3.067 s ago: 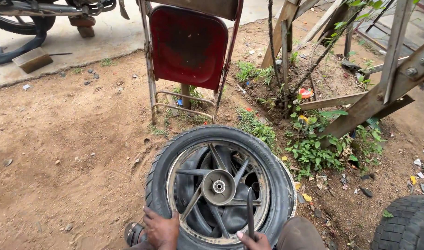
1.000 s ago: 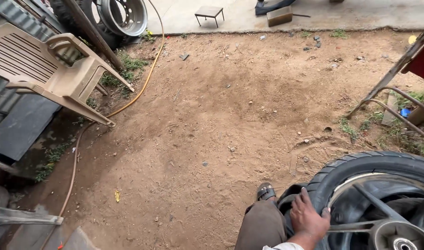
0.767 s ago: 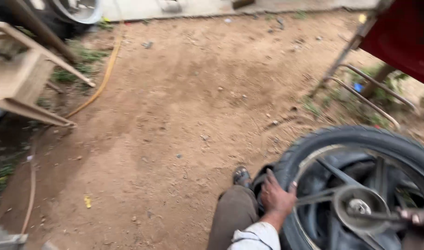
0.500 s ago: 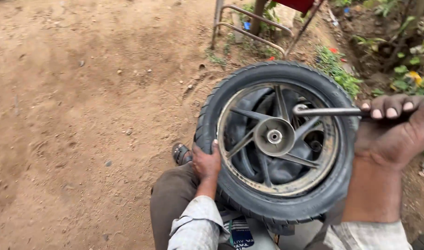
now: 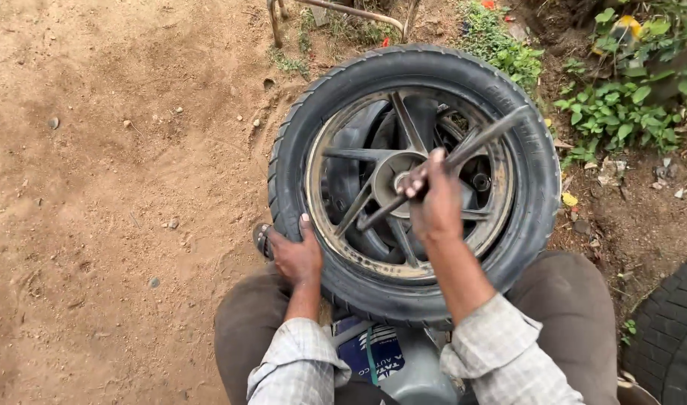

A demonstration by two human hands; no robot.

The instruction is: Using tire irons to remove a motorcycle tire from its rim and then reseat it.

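While my left hand (image 5: 296, 255) is pressed flat and open on the near-left sidewall of the tyre (image 5: 415, 180), my right hand (image 5: 433, 201) is wrapped tight round the tyre iron (image 5: 463, 161), about mid-shaft, with the bar slanting across the hub from lower left to upper right. The wheel's lying flat on the dirt right in front of my knees, rim (image 5: 336, 244) facing up, propped on a grey drum (image 5: 403, 367) I can just see between my legs.

Way I'd go about this bit: get the tip of the iron properly down between bead and rim before leaning on it, not skating over the spokes like it sits now. Small bites, and keep that left palm pushing the sidewall down so the bead drops into the well opposite. I reckon the risk is the bar slipping off the alloy and smacking my knuckles, so grip lower for leverage and keep my wrist straight. Can't tell from up here whether the bead's broken loose yet. There's another tyre (image 5: 670, 337) just off to my right, so watch the elbow.
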